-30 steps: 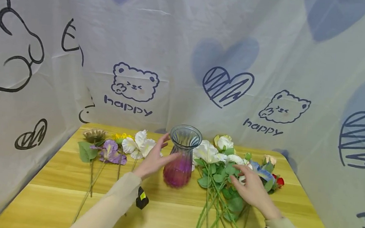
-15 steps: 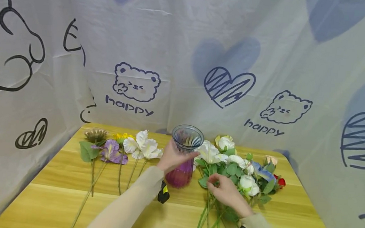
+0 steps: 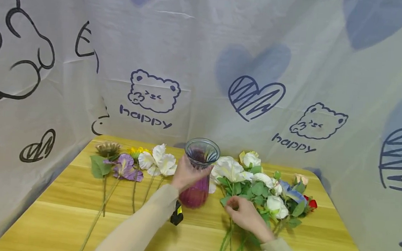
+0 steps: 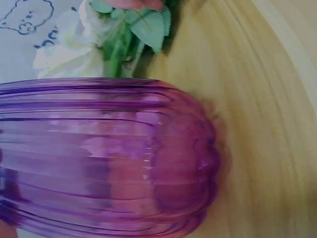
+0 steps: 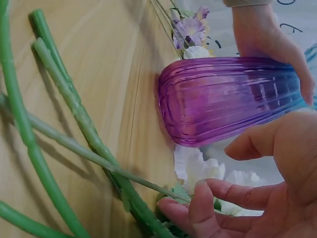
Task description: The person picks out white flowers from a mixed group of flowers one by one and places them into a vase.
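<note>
A ribbed glass vase (image 3: 195, 194), bluish at the rim and purple-pink below, stands upright on the wooden table. My left hand (image 3: 188, 175) grips its neck, thumb across the front; in the left wrist view the vase body (image 4: 124, 158) fills much of the picture. To the right, my right hand (image 3: 247, 216) is low over green stems (image 3: 224, 246) below a large white flower (image 3: 231, 169). The right wrist view shows a gap between thumb and index finger of that hand (image 5: 277, 183). A thin stem (image 5: 143, 183) runs up to its lower fingertips; contact is unclear.
Right of the vase lie white roses (image 3: 277, 207), a blue flower (image 3: 291, 192) and a red rose (image 3: 312, 203) among leaves. On the left are purple flowers (image 3: 125, 167), white flowers (image 3: 159, 161), a yellow flower (image 3: 138, 151) and a brownish flower (image 3: 108, 148). A printed curtain (image 3: 204, 64) surrounds the table.
My left hand has gone from beside the vase to gripping its neck, and the vase has shifted slightly left. My right hand has moved left and down from the leaves to the stems.
</note>
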Demonstrator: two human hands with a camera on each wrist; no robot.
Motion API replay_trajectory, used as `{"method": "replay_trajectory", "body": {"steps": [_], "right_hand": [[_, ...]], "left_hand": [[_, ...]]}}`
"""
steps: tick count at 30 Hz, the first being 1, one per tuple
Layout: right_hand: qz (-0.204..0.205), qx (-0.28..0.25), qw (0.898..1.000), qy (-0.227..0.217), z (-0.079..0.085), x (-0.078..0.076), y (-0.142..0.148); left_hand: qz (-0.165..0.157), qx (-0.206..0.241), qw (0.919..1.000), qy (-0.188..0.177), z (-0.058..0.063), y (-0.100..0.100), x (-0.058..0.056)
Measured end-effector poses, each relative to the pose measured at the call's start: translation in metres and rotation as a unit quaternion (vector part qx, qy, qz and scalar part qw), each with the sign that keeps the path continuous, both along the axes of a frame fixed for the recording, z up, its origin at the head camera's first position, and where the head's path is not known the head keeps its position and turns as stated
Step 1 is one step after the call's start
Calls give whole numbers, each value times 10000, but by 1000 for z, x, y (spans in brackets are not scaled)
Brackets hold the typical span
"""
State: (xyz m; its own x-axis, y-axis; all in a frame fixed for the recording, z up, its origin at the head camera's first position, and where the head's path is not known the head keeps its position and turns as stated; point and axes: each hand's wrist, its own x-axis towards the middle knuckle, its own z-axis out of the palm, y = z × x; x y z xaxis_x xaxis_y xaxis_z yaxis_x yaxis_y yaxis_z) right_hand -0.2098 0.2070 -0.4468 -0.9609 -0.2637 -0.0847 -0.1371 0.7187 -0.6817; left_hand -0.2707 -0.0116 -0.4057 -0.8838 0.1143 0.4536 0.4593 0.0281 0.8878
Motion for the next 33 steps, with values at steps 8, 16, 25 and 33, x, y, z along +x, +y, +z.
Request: {"method": "replay_trajectory", "body": {"steps": [8,16,25,33], "right_hand": [[-717,-1423,9856,-566,-8,0,3],[-1475,-2828,9461,-568,-11,-7,3],[-1483,-3089,9375,-609,-7,-13,-2],[-710,-2543,9611,-812,-13,-14,-12]], "left_hand": [[689,-402,9948,639,-7,4,2],[846,-482,9919,814,-6,3,3],[946,-548,9914,723,-35,7,-18],[1029,-566,9898,803,-39,7,-24]]}}
